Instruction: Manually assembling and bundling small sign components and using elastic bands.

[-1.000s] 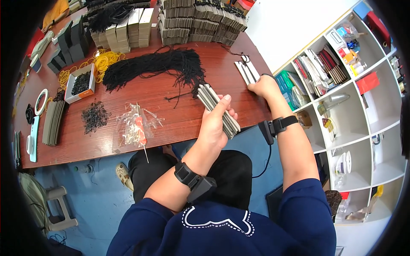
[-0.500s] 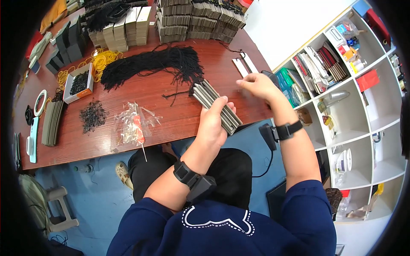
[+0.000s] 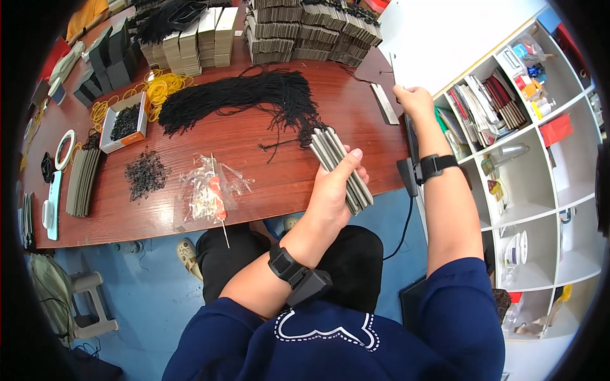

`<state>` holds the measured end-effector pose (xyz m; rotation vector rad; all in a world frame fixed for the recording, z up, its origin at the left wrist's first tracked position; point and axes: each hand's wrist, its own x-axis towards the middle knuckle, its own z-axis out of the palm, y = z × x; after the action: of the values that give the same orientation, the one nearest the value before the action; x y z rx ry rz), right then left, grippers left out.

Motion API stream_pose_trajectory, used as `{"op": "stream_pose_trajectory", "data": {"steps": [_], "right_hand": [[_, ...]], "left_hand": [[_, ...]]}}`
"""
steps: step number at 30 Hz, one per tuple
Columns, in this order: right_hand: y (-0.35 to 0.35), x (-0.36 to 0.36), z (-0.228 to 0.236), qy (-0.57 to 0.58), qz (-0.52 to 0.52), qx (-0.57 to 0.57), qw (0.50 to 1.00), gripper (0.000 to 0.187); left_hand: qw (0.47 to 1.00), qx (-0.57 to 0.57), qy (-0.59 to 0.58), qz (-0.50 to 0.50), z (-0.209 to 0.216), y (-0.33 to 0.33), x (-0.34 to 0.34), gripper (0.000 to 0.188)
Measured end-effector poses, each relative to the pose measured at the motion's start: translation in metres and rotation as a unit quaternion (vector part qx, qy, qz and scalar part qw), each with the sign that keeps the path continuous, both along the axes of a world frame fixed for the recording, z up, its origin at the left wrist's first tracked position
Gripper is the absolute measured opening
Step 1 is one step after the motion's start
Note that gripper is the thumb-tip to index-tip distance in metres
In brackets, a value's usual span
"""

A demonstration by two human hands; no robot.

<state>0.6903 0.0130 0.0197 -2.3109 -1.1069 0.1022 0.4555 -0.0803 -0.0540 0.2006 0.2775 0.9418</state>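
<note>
My left hand [image 3: 332, 193] is wrapped round a bundle of slim grey card tags [image 3: 325, 152], held slanting over the table's front edge. Black cords trail from the bundle's far end towards a long heap of black cords [image 3: 238, 98]. Farther right, my right hand [image 3: 416, 103] is raised with thumb and forefinger pinched. A thin tag [image 3: 393, 68] stands up from that pinch, seen nearly edge-on. Beside the right hand a single pale tag [image 3: 384, 105] lies on the table.
Stacked grey tags [image 3: 273, 38] fill the back of the red-brown table [image 3: 254, 171]. A box of small black pieces [image 3: 125, 122], yellow cord [image 3: 166, 92], a loose black pile [image 3: 146, 173] and an orange-handled tool [image 3: 216, 193] lie left. White shelves [image 3: 530, 168] stand right.
My right hand has moved up and away, and one of two pale tags has left the table. The left hand's bundle has shifted slightly right and nearer.
</note>
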Motion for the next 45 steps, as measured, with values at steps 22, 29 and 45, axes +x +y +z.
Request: {"op": "stream_pose_trajectory", "data": {"steps": [22,29,45], "right_hand": [[-0.116,-0.058,-0.030,0.497,0.170,0.033,0.850,0.020],[-0.180,-0.114,-0.038,0.522,0.189,0.086,0.827,0.031],[-0.201,-0.099,-0.064,0.448,0.352,0.317,0.758,0.047]], "left_hand": [[0.981,0.056,0.180,-0.032,0.021,-0.006,-0.011,0.021],[0.902,0.243,0.351,-0.064,0.034,-0.009,-0.002,0.018],[0.719,0.338,0.420,-0.438,0.123,-0.019,-0.046,0.049]]}}
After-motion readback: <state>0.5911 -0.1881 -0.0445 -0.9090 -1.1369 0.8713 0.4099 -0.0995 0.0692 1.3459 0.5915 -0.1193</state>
